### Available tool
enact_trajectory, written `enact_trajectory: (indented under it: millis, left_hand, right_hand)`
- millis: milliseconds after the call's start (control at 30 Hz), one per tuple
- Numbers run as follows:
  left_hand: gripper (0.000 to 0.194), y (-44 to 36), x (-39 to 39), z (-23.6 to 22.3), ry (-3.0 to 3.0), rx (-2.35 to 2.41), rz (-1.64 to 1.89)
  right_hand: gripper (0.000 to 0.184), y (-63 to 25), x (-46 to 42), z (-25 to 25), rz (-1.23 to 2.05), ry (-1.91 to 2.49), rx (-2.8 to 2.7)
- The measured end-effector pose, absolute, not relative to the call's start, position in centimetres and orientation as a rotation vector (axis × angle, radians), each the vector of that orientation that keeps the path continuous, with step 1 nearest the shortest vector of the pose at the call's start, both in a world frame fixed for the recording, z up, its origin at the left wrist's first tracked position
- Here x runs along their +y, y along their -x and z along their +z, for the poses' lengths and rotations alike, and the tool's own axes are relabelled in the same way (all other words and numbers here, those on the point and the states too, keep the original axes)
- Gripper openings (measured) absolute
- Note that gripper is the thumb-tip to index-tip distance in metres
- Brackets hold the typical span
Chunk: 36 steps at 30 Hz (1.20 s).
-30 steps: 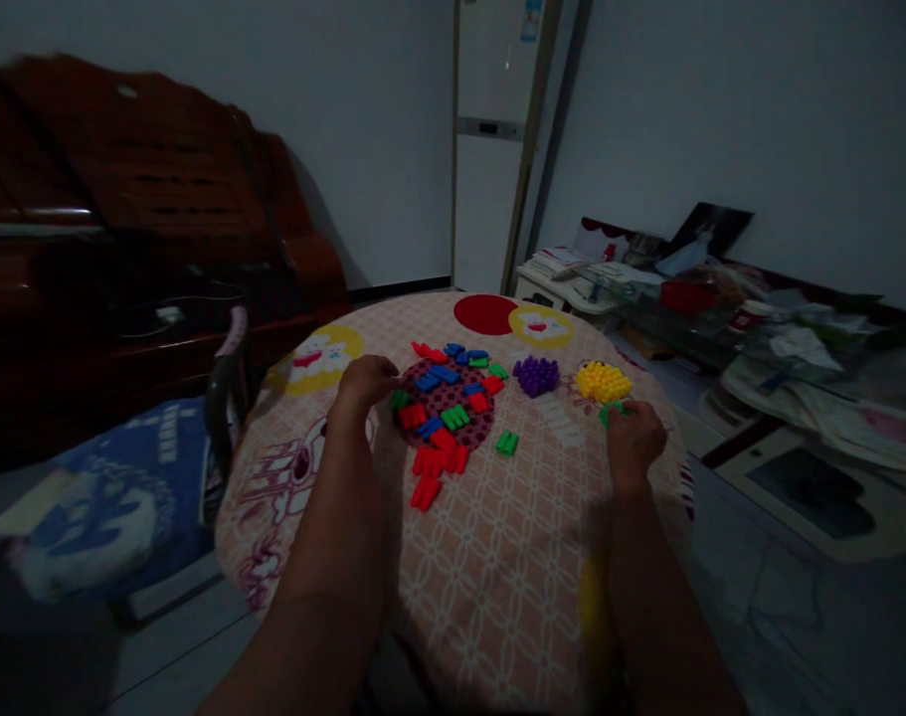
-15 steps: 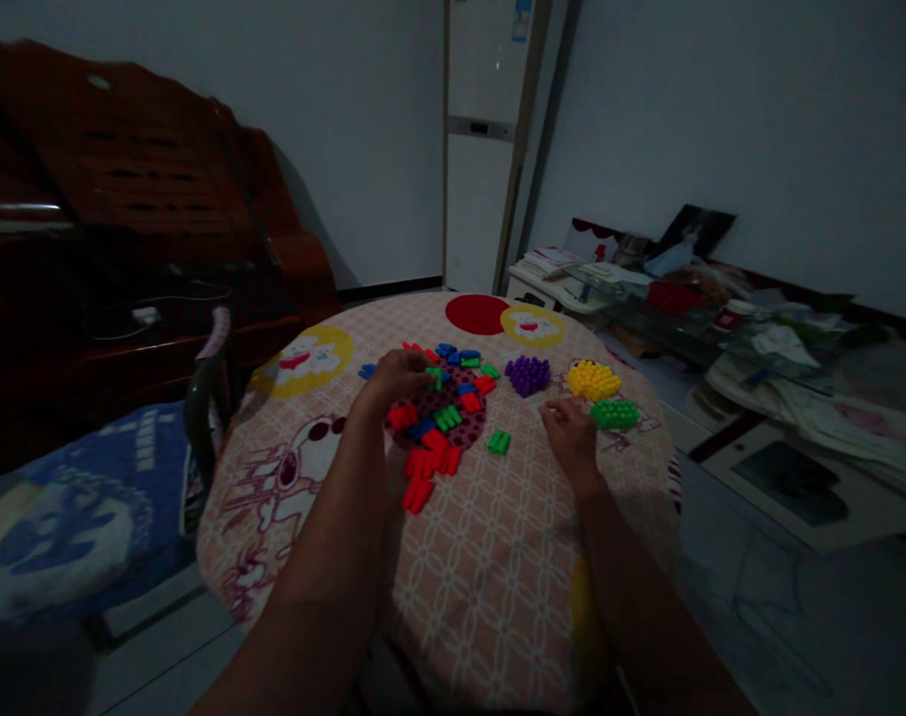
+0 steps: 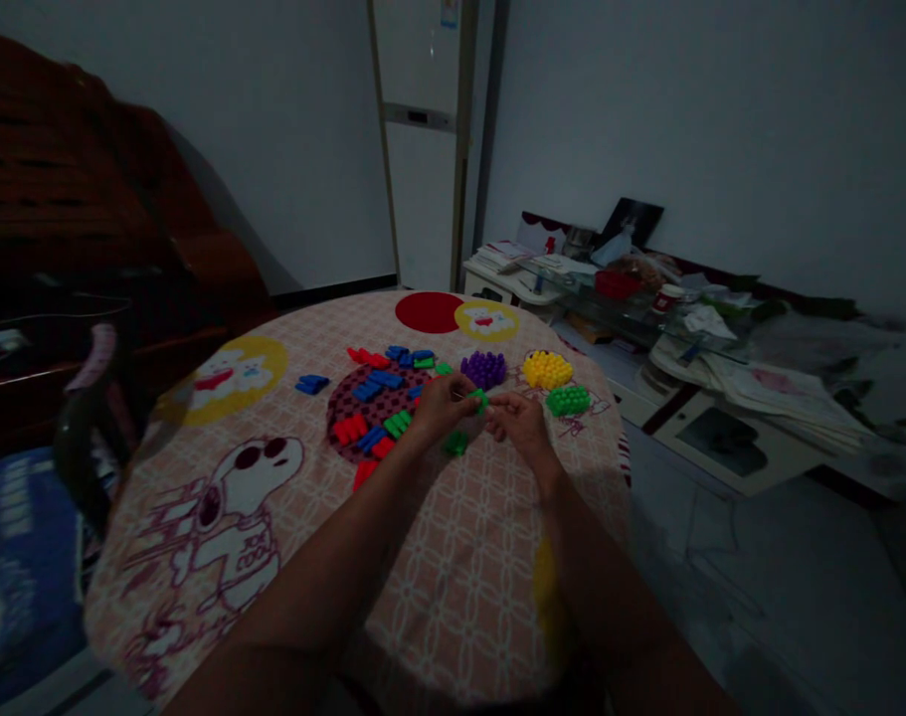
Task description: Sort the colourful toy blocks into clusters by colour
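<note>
Small green block sits between two sets of fingertips, with the left hand closest

The round table (image 3: 453, 587) spreads beneath the person's forearms, its patterned cloth carrying everything near the hands. Over its middle, the left hand (image 3: 441, 406) and the right hand (image 3: 522, 426) face each other, fingertips drawn close together. The left hand pinches the small green block; the right hand's fingers are curled in from the other side, though whether they grip it or only touch it cannot be told.

Beyond the right hand, toward the right edge, lies the green cluster (image 3: 568, 401), its long side running roughly left to right. The yellow cluster (image 3: 547, 370) sits just behind it, and the purple cluster (image 3: 483, 369) lies past the fingertips, farther from the person. Loose red blocks (image 3: 350, 430) and blue blocks (image 3: 378, 385) are scattered off to the left.

Smallest is the pinched green block (image 3: 479, 401), raised in the gap between the hands, right of the left fingertips and left of the right ones. Its long axis is too small and dim to tell
</note>
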<state>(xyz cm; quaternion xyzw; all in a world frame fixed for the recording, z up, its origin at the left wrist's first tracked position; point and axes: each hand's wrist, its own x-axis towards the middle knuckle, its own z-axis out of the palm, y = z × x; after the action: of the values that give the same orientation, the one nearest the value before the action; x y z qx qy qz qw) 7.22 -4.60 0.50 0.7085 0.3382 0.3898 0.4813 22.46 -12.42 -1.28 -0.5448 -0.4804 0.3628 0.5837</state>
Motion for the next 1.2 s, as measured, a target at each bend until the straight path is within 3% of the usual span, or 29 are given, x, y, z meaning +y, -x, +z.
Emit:
enact_trajectory:
  millis: [300,433,567,667,1200]
  left_hand:
    - [0.015,-7.2,-4.6,0.5,-1.755,0.763,0.861]
    - [0.012,-5.7,-3.7,1.5,-1.917,0.814,0.803]
    - [0.011,-4.5,-3.1,2.5,-2.153,0.909,0.778]
    - [0.011,-4.2,-3.1,2.8,-2.233,0.931,0.787]
    - [0.018,-3.6,-2.8,2.9,-2.308,0.983,0.672]
  right_hand:
    - [0.033,-24.0,-12.2,-1.3,0.711,1.225,-0.965]
    - [0.028,-27.4,-13.0,-0.6,0.286,1.359,-0.782]
    - [0.014,-31.3,-14.8,-0.3,-0.295,1.775,-0.659]
    - [0.015,-33.0,-15.8,-0.7,-0.48,2.031,-0.624]
    - [0.024,-33.1,-16.5,-0.5,-0.244,2.409,-0.801]
